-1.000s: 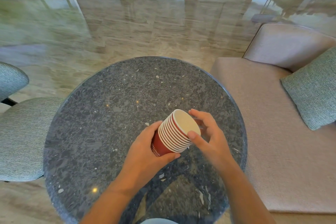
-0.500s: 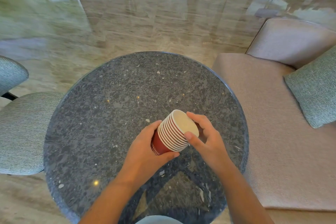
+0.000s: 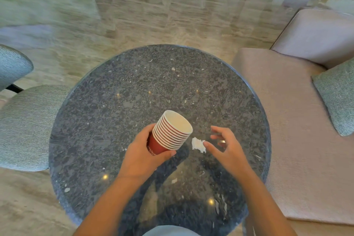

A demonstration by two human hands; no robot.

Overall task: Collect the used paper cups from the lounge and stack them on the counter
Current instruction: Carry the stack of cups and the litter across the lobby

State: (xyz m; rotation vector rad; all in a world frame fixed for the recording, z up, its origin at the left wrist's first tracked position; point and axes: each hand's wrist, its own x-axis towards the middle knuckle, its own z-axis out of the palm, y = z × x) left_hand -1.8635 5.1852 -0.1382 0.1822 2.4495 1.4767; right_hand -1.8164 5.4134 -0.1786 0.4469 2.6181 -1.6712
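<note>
Floor (image 3: pixel 153 15): polished stone, fills the upper view; blurred, camera likely moving.

Sofa (image 3: pixel 287 120): beige, right of the desk, with a green cushion (image 3: pixel 337 97) on its seat. 2 grey-green chairs (image 3: pixel 24 126) sit at left.

Desk (image 3: pixel 134 86): round, dark speckled stone, glossy. No loose cups visible on it.

Left hand (image 3: pixel 141 155): wrapped around the base of the stack of cups (image 3: pixel 170 132), gripping it. Stack is red with white rims, nested, about 10 rims countable, tilted with the open mouth up and to the right, held above the desk near its front centre.

Right hand (image 3: pixel 226 145): apart from the stack, fingers spread and loosely curled, holding nothing.

Paper scrap (image 3: pixel 198 144): small, white, just beside the right fingertips; cannot tell whether it lies on the desk or is in the air.

Step, as judged: collection at this desk looks finished; stack is consolidated in 1 hand. The counter is not in view. Next move calls for carrying the stack upright to the counter, keeping the grip low and firm so the nested cups do not slide out.
</note>
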